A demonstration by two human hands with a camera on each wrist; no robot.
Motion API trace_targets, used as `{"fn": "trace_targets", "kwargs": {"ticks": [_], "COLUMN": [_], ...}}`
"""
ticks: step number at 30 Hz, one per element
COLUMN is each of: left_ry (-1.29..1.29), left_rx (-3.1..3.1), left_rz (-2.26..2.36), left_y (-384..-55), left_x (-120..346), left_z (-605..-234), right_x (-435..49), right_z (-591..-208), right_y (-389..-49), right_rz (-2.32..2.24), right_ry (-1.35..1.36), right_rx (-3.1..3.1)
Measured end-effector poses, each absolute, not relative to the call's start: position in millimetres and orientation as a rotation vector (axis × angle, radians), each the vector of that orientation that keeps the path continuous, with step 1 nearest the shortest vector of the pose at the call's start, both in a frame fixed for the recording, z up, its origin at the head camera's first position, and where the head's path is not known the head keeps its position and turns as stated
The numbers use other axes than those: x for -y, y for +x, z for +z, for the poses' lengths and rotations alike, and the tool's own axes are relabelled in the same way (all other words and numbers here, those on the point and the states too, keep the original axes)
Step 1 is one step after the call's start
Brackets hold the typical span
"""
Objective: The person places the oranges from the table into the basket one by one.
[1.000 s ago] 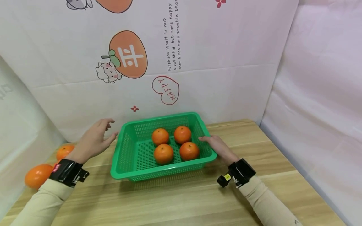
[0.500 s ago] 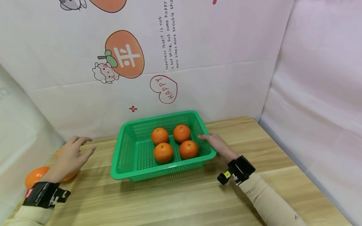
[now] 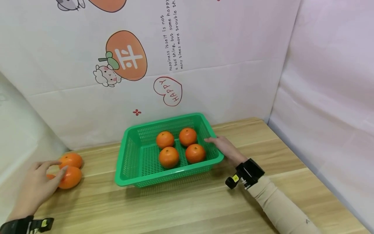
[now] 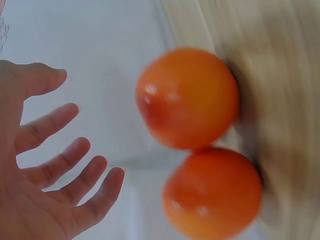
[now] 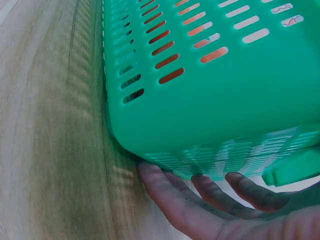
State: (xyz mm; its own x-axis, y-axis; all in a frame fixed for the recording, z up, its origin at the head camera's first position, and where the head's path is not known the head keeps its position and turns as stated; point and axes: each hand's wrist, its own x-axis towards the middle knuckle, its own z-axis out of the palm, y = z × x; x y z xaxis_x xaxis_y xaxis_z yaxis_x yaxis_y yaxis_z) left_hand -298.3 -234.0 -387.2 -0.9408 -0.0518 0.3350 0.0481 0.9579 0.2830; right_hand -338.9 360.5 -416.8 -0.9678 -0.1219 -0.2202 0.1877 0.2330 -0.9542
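Observation:
A green plastic basket [image 3: 125,162] stands mid-table with several oranges [image 3: 168,157] inside. My right hand [image 3: 220,146] lies against its right side; in the right wrist view its fingers [image 5: 200,197] lie straight along the outer wall of the basket [image 5: 200,100], under the rim. At the table's left edge two loose oranges [image 3: 71,160] [image 3: 70,177] lie touching each other. My left hand [image 3: 49,172] reaches toward the nearer one with fingers spread. The left wrist view shows that hand [image 4: 60,165] holding nothing, a gap away from the two oranges [image 4: 187,97] [image 4: 212,192].
The wooden table [image 3: 181,208] is walled by a printed white sheet [image 3: 204,81] behind, plain white sheets on the left and right. A sliver of orange [image 3: 49,176] shows behind my left fingers. Bare wood lies in front of the basket.
My left hand has swung away from the basket's left rim, down and left to the loose oranges. My right hand has stayed at the basket's right side. The basket has not moved.

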Motion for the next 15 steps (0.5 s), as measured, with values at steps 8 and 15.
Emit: {"fn": "trace_targets", "kwargs": {"ticks": [8, 15], "left_ry": [0.035, -0.009], "left_rx": [2.749, 2.805], "left_rz": [-0.400, -0.400], "left_y": [-288, -297], "left_x": [253, 263], "left_z": [-398, -401], "right_x": [-360, -359], "right_z": [-418, -418], "right_y": [-338, -337], "right_rz": [-1.784, -1.745], "right_ry": [0.069, 0.075], "right_rx": [-2.275, -2.316]}}
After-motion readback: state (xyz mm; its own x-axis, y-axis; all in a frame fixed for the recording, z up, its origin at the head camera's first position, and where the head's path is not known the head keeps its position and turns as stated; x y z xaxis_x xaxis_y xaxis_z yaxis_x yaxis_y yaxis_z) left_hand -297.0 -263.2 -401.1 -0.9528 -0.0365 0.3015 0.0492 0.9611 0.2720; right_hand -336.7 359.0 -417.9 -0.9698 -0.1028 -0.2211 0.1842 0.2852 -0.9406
